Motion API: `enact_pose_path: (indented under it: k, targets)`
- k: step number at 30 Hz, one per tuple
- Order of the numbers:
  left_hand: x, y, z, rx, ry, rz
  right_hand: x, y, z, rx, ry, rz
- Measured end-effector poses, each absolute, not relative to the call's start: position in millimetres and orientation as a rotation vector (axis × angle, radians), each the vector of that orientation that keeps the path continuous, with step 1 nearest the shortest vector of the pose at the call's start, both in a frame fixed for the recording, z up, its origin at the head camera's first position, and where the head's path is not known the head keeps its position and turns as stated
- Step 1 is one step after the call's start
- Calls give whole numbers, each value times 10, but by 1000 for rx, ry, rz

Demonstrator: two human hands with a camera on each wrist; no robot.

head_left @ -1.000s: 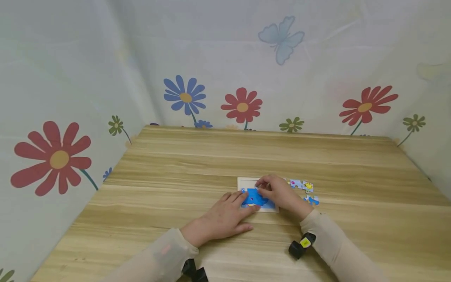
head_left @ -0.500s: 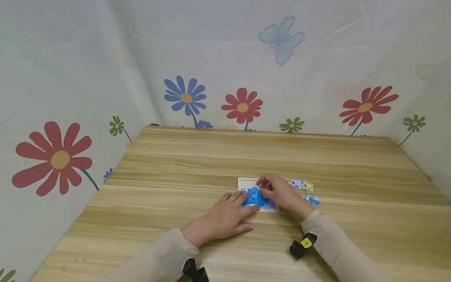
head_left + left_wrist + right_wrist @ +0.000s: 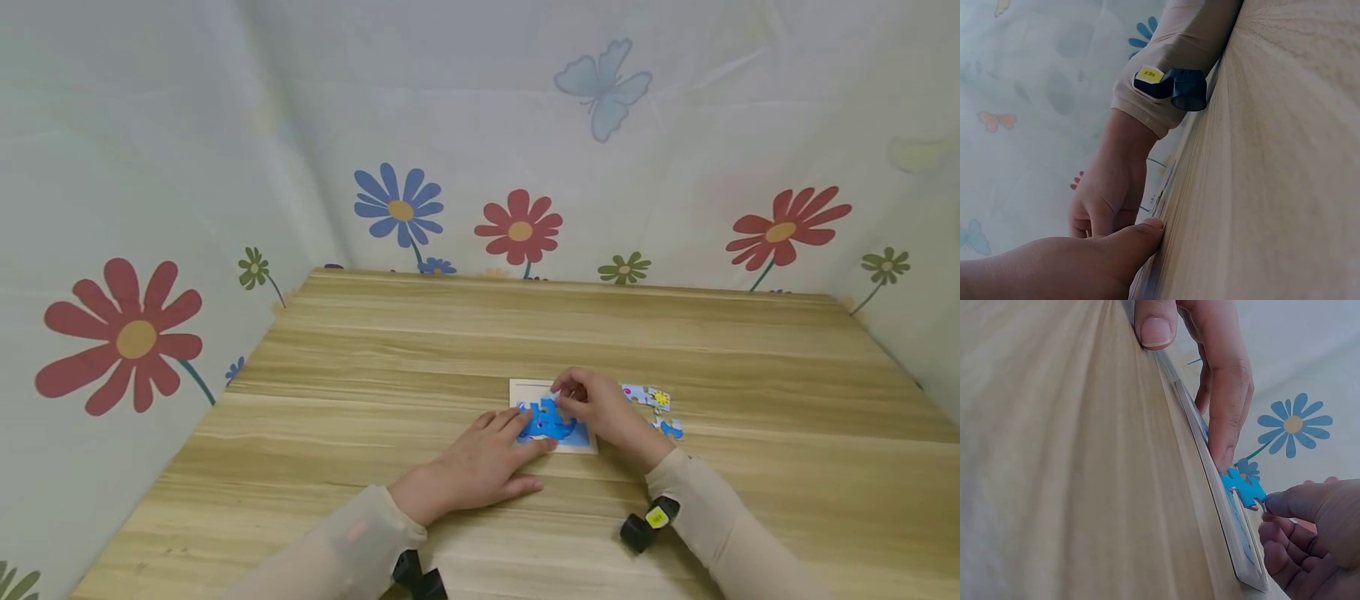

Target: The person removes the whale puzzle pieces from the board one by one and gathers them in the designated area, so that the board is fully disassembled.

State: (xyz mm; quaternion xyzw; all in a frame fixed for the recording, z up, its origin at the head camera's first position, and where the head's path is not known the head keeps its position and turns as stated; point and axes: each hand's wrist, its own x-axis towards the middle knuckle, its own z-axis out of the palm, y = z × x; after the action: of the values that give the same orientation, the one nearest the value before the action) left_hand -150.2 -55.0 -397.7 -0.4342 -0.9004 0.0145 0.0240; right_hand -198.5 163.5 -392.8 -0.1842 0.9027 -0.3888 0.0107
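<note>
A jigsaw puzzle in a pale wooden frame (image 3: 522,388) lies on the table, part of its blue whale picture (image 3: 546,428) in place. My left hand (image 3: 483,460) rests on its left side with extended fingers; the index fingertip (image 3: 1225,456) touches the blue part, and the thumb (image 3: 1141,234) lies near the frame's front edge. Between thumb and fingers, my right hand (image 3: 606,414) pinches a blue puzzle piece (image 3: 1246,490), tilted up from the board in the right wrist view. That hand covers the frame's upper right part in the head view.
Loose puzzle pieces, including one with a yellow sun (image 3: 660,398) and a blue one (image 3: 671,428), lie right of the frame. The wooden table (image 3: 390,333) extends all round, with a flower-printed curtain (image 3: 465,108) behind it.
The blue picture's upper edge, smooth at first, now shows notches as the pinched piece has shifted and tilted. My right hand has moved only slightly; my left stays on the board.
</note>
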Motion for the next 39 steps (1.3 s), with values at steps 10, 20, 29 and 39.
enact_pose_path:
  k: [10,20,29,39]
  targets:
    - [-1478,-520,-4022,-1355,-2784,32,-1922,1713,-3869,-469,2798,-1221]
    - [-1460,-510,-4029,-1349,-2822,4,-1856,1883,-3704,-468,2768,-1285]
    - [-1480,-526,-3993,-1337,-2799,12,-1845,2130,-3548,-531,2771,-1386]
    - [-1492,-541,-3980,-1334,-2796,4,-1803,2331,-3467,-471,2825,-1301]
